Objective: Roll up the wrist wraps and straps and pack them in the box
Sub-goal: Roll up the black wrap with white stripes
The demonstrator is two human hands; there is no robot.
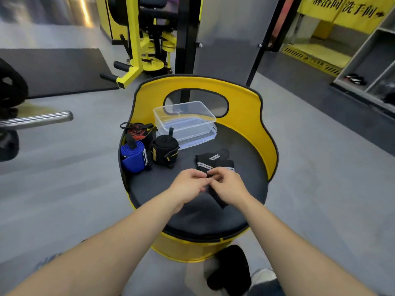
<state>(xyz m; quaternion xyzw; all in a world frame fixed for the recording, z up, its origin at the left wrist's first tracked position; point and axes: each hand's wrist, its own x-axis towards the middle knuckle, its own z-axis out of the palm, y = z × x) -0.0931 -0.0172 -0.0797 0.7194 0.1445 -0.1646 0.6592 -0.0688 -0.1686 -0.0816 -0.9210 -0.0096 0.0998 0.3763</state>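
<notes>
While both our left hand (190, 183) and right hand (226, 184) pinch the near end of the black strap (215, 162), its length runs away from us toward the box (184, 122).

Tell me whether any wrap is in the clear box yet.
No. The box holds nothing, and the blue roll and black roll stand on the seat beside it.

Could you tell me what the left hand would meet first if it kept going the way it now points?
Most likely the black strap that the left hand already pinches together with the right hand; depth is unclear.
</notes>
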